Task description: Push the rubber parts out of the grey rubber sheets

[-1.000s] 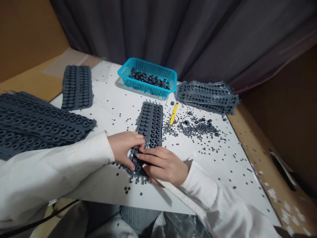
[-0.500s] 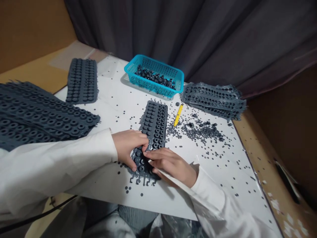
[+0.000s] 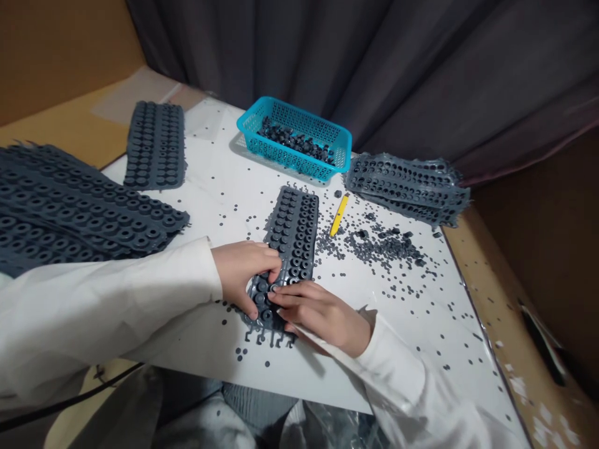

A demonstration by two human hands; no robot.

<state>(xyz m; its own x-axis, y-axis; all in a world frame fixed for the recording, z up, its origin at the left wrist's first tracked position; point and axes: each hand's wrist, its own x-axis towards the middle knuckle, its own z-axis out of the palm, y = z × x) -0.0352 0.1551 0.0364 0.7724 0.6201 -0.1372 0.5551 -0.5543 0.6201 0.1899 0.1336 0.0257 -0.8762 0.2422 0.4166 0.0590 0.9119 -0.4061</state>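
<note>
A grey rubber sheet (image 3: 292,234) studded with rows of small rings lies lengthwise on the white table top (image 3: 224,187). My left hand (image 3: 243,271) grips its near left edge, thumb under and fingers curled over the rings. My right hand (image 3: 318,312) rests on the near right corner, fingertips pinched on a ring beside the left fingers. Both sleeves are white.
A blue basket (image 3: 294,137) of loose rings stands at the back. A yellow tool (image 3: 338,215) lies by a heap of grey scraps (image 3: 381,243). Emptied sheets (image 3: 407,187) are stacked right, full sheets (image 3: 75,212) left, one more sheet (image 3: 154,146) behind.
The view has shifted slightly. Both hands stay at the sheet's near end, and the right fingers have closed in a little toward the left ones.
</note>
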